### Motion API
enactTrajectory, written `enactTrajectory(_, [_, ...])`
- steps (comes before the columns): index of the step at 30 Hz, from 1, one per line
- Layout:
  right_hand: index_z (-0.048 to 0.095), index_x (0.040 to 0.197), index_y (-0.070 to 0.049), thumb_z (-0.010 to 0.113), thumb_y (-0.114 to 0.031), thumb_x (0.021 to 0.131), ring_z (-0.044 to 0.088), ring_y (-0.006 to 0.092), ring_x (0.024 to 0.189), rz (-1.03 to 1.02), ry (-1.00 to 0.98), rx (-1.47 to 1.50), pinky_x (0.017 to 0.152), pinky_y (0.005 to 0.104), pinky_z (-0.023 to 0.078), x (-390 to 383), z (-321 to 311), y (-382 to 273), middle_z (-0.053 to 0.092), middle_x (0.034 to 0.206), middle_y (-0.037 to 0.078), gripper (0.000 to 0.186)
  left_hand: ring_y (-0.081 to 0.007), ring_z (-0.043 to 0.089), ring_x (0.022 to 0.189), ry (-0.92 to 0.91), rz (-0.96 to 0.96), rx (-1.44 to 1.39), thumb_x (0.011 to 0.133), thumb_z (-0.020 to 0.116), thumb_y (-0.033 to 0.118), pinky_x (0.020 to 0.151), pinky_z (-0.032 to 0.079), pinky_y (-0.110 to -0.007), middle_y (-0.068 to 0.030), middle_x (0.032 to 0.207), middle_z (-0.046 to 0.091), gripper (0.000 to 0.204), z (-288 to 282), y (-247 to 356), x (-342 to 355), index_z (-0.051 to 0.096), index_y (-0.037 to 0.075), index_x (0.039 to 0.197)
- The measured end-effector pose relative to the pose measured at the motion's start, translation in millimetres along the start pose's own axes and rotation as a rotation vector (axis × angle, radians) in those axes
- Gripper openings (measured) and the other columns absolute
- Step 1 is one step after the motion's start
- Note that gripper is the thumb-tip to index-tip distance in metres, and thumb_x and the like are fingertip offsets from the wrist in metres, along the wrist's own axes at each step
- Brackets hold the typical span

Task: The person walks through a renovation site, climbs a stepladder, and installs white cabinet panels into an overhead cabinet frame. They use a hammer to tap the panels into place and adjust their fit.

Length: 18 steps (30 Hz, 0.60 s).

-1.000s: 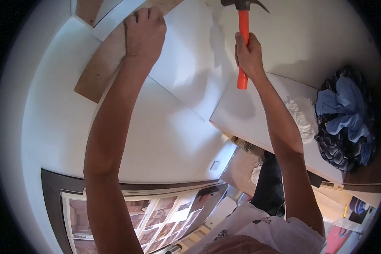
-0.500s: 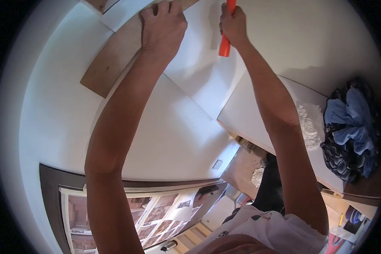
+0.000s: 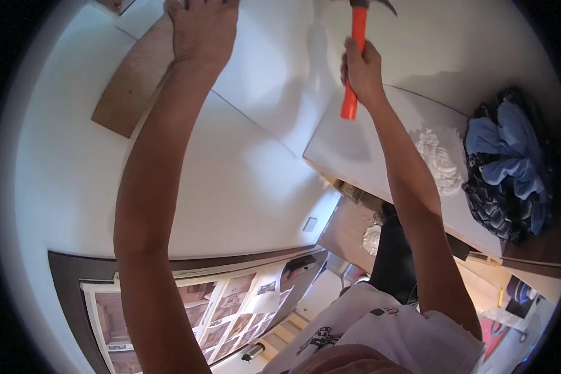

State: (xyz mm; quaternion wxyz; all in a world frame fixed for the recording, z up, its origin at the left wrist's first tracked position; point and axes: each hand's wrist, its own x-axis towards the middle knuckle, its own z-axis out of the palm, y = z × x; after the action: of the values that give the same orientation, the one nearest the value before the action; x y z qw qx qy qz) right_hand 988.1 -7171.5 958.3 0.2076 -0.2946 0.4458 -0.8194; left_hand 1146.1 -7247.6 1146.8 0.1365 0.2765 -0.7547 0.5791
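My right hand (image 3: 364,73) is wrapped round the orange handle of a claw hammer (image 3: 359,23). The hammer is upright, its dark metal head partly cut off by the top edge, with one curved claw pointing right. At the upper left, my left hand (image 3: 204,32) holds a flat wooden board (image 3: 131,87) against the white wall. Its fingers bend at the board and partly leave the picture at the top. The board slants down to the left, and its far end lies behind the hand or beyond the picture. Hammer and board are apart.
A white cabinet top (image 3: 336,134) carries a crumpled white bundle (image 3: 441,163) and a dark patterned bag with blue cloth (image 3: 508,168) at the right. Below left is a dark-framed panel (image 3: 75,293) with printed sheets. A wall switch (image 3: 310,224) sits beyond it.
The hammer and my right hand have come lower and slightly right, bringing the hammer's head into view. My left hand and the board now appear further left and higher, as the whole view has shifted.
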Motion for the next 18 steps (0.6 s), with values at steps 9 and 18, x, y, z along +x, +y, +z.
enactTrajectory(9, [0.045, 0.086, -0.006, 0.053, -0.032, 0.098, 0.045, 0.0083, 0.042, 0.285, 0.117, -0.145, 0.037, 0.0255, 0.038, -122, -106, 66, 0.047, 0.063, 0.001, 0.03, -0.0253, 0.043, 0.123, -0.029, 0.581, -0.188, 0.084, 0.058, 0.014, 0.102, 0.035, -0.044, -0.0069, 0.129, 0.051, 0.034, 31, 37, -41, 0.067, 0.013, 0.116])
enactTrajectory(18, [0.046, 0.085, -0.007, 0.053, -0.034, 0.098, 0.046, 0.0076, 0.046, 0.381, 0.163, -0.14, 0.04, 0.0243, 0.038, -143, -128, 69, 0.046, 0.063, -0.001, 0.031, -0.0234, 0.039, 0.133, -0.094, 0.869, -0.378, 0.083, 0.06, 0.021, 0.116, 0.024, -0.046, 0.0006, 0.134, 0.054, 0.023, 81, 112, 14, 0.071, 0.017, 0.103])
